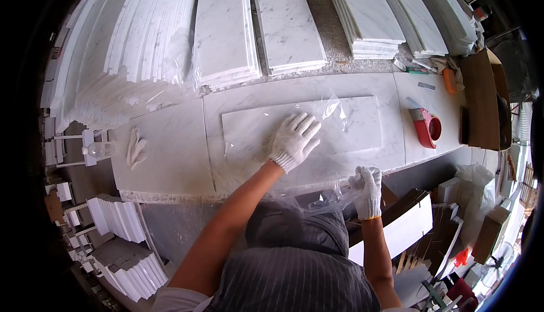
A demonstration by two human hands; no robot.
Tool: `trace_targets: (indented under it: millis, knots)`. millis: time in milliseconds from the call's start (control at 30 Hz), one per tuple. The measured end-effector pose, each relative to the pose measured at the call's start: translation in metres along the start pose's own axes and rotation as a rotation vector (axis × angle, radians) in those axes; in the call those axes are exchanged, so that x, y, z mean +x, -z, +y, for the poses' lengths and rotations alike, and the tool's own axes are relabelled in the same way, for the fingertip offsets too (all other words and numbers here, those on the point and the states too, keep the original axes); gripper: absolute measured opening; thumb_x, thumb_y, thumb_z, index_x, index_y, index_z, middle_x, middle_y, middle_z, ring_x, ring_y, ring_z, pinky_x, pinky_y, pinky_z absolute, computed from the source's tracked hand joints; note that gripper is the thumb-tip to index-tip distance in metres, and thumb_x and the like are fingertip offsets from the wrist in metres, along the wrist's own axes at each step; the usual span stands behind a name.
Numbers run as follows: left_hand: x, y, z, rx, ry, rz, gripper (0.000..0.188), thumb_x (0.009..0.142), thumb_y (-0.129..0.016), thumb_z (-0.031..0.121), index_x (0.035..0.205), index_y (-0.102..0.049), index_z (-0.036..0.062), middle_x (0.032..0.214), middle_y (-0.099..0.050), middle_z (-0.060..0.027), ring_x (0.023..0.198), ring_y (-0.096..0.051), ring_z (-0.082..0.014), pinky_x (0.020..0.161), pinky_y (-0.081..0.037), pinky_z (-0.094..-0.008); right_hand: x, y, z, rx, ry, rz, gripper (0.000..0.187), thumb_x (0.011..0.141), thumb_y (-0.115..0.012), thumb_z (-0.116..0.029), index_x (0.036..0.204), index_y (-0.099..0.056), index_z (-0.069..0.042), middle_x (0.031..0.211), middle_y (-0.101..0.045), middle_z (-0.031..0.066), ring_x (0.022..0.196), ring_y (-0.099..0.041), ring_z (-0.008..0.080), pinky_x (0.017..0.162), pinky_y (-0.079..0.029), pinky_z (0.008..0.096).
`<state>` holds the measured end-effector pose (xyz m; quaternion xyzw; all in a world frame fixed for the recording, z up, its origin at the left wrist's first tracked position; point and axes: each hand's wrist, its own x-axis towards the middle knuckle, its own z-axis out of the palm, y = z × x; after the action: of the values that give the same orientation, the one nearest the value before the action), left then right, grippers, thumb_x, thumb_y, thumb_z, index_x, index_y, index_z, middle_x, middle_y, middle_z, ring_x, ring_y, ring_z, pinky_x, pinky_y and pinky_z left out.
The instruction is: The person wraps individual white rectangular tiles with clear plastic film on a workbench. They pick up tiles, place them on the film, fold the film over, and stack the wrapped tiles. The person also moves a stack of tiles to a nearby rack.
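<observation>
Wrapping step under way: marble tile (300, 124) lay on table (170, 159) inside clear plastic film (334, 111). Left hand (293, 140) pressed flat, fingers spread, on tile. Right hand (367, 190), closed, gripped film at table's near edge. Next probably needs film drawn taut.

A stone tile workshop: stacks of white marble tiles (226, 34) cover the far side of a marble-topped workbench (170, 159), more tile stacks (122, 238) sit below, with a red tape dispenser (425, 126) and cardboard boxes (481, 99) nearby.
</observation>
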<state>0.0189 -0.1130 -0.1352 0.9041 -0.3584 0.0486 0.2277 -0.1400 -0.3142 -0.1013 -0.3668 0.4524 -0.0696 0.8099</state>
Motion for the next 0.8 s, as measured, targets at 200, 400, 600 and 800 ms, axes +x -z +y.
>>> trace_targets:
  millis: [200, 400, 600, 800]
  knots:
    - [0.019, -0.009, 0.006, -0.076, -0.143, -0.029, 0.042, 0.088, -0.065, 0.035, 0.122, -0.062, 0.011, 0.131, -0.055, -0.0088, 0.126, -0.047, -0.0283, 0.111, -0.036, -0.0456, -0.022, 0.044, 0.0, -0.527, 0.234, 0.099, 0.022, 0.098, -0.053, -0.013, 0.119, -0.057, -0.006, 0.076, -0.05, -0.0044, 0.061, -0.044, 0.0004, 0.055, -0.041, 0.0165]
    - [0.035, -0.028, 0.028, 0.132, -0.219, -0.241, 0.053, 0.093, -0.048, 0.056, 0.139, -0.05, 0.0287, 0.148, -0.042, -0.0043, 0.136, -0.037, -0.0288, 0.116, -0.019, -0.0594, -0.026, 0.079, 0.015, -0.735, 0.435, 0.307, 0.013, 0.094, -0.063, -0.014, 0.095, -0.062, -0.002, 0.081, -0.057, 0.0009, 0.069, -0.051, 0.0067, 0.06, -0.044, 0.0228]
    - [0.052, -0.019, 0.056, 0.234, -0.218, -0.421, 0.057, 0.096, -0.039, 0.061, 0.145, -0.044, 0.0315, 0.154, -0.036, -0.0027, 0.141, -0.031, -0.0293, 0.115, -0.018, -0.0605, 0.017, 0.121, 0.033, -1.009, 0.562, 0.489, 0.018, 0.09, -0.065, -0.012, 0.103, -0.063, 0.0, 0.097, -0.064, 0.011, 0.089, -0.06, 0.0211, 0.082, -0.048, 0.0331]
    - [0.052, -0.029, 0.061, 0.223, -0.143, -0.396, 0.056, 0.096, -0.041, 0.057, 0.144, -0.045, 0.0289, 0.154, -0.036, -0.0033, 0.141, -0.031, -0.0291, 0.116, -0.017, -0.0586, 0.006, 0.036, -0.017, -1.074, 0.951, 0.281, 0.031, 0.092, -0.062, -0.006, 0.123, -0.059, -0.002, 0.116, -0.061, 0.0153, 0.107, -0.06, 0.0272, 0.092, -0.048, 0.0359]
